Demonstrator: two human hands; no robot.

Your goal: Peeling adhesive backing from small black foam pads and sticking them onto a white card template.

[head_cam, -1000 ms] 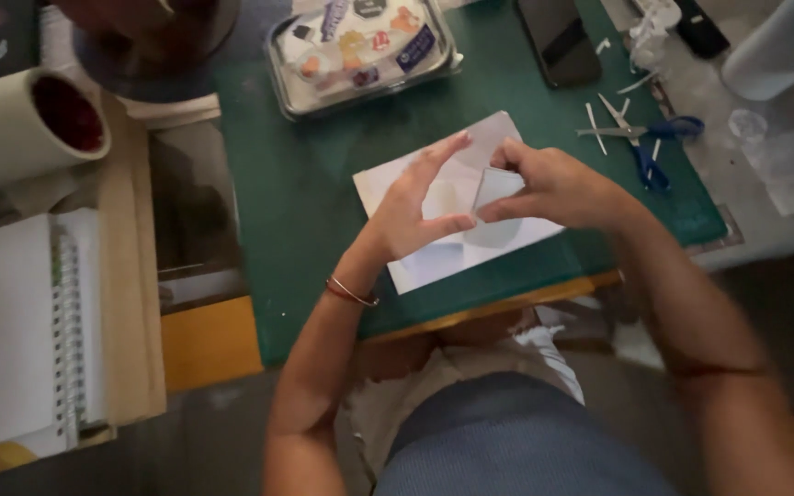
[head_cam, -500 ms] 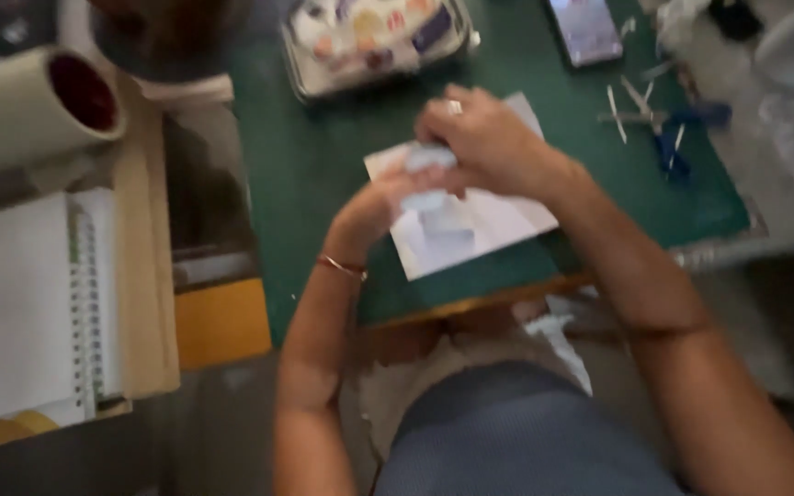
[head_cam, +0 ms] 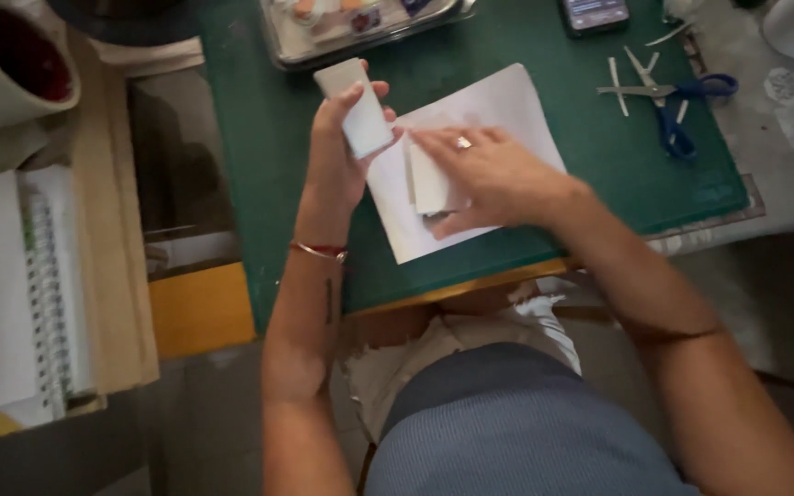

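A small white tube (head_cam: 353, 110) stands raised just above the green cutting mat (head_cam: 259, 129), the left hand (head_cam: 337, 161) wrapped around its lower half with fingers curled shut. It looks light and smooth, probably slippery, best gripped round the middle. On the mat, the right hand (head_cam: 493, 174) lies flat, fingers spread, pressing a folded paper piece (head_cam: 429, 184) onto a white sheet (head_cam: 507, 101). Scissors (head_cam: 668, 96) lie toward the mat's right edge.

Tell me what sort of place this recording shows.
Probably a craft or hobby desk. A green cutting mat covers the table, blue-handled scissors lie among paper strips, and a spiral notebook sits to the left.
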